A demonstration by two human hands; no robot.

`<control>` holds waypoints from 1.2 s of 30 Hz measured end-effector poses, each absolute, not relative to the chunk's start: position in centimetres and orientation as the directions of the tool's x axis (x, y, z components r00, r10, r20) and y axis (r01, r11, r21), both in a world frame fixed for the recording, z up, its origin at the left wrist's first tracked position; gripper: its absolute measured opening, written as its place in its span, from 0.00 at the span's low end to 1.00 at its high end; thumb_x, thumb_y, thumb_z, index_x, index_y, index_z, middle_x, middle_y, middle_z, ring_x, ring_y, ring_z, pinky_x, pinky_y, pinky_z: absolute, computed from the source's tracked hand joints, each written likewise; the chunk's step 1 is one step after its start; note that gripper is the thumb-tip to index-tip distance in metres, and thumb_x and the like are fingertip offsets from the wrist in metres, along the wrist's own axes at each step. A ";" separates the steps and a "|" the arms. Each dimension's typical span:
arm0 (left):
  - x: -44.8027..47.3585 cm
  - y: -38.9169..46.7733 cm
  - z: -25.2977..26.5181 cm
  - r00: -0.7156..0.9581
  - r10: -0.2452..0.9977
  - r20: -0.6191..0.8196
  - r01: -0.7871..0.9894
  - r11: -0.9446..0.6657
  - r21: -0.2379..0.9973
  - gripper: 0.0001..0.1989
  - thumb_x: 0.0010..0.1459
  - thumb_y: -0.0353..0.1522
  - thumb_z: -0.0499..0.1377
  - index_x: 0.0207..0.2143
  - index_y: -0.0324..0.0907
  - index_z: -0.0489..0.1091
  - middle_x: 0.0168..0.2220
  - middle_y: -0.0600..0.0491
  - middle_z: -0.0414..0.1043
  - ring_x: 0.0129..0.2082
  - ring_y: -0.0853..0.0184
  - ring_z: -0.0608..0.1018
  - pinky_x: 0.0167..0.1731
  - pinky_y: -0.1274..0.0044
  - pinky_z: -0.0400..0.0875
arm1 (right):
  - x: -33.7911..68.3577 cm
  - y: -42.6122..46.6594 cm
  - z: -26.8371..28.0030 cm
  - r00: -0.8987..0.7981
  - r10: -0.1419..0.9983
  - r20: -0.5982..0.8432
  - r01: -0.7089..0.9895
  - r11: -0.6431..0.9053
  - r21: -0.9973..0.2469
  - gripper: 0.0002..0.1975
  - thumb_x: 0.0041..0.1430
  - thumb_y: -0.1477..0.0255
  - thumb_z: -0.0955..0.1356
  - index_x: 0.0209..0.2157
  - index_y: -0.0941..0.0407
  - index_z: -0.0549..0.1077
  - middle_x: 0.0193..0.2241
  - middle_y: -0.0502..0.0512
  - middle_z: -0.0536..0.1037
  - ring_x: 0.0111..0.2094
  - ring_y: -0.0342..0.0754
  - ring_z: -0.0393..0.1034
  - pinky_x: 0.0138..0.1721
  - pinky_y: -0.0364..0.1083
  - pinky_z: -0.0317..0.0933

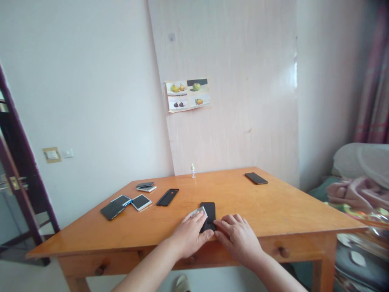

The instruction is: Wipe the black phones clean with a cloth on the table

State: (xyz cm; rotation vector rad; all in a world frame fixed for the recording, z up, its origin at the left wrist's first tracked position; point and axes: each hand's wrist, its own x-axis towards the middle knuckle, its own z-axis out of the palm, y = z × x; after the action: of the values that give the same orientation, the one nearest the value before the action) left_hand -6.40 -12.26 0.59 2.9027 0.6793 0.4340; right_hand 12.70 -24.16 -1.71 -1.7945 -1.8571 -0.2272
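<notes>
Pale walls [91,81] rise behind a wooden table [282,207] with drawers [121,261]

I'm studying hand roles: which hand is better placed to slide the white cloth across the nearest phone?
Likely the left hand: it rests on the white cloth. The right hand is at the phone's right edge.

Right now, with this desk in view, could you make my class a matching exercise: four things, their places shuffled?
1. White cloth
2. Small bottle
3. Fruit picture
4. Right hand

A. On the upright panel
B. Fingertips at the near phone's right edge
C. Under the left hand
D. At the table's far edge

Pairs: 1-C; 2-D; 3-A; 4-B
</notes>
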 end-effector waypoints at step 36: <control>-6.9 -14.8 1.4 0.865 0.486 0.125 0.461 -0.868 0.184 0.36 0.65 0.54 0.36 0.68 0.45 0.47 0.69 0.46 0.44 0.69 0.57 0.48 0.64 0.57 0.41 | 12.6 -24.3 -1.6 0.046 0.864 0.502 0.971 0.080 -0.227 0.16 0.65 0.58 0.61 0.51 0.43 0.72 0.42 0.54 0.76 0.43 0.52 0.65 0.44 0.50 0.56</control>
State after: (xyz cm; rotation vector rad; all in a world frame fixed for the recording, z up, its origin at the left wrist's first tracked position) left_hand -6.87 -14.77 1.42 2.8898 0.7384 0.2519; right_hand 12.60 -24.30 -1.59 -1.8084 -1.8419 -0.2673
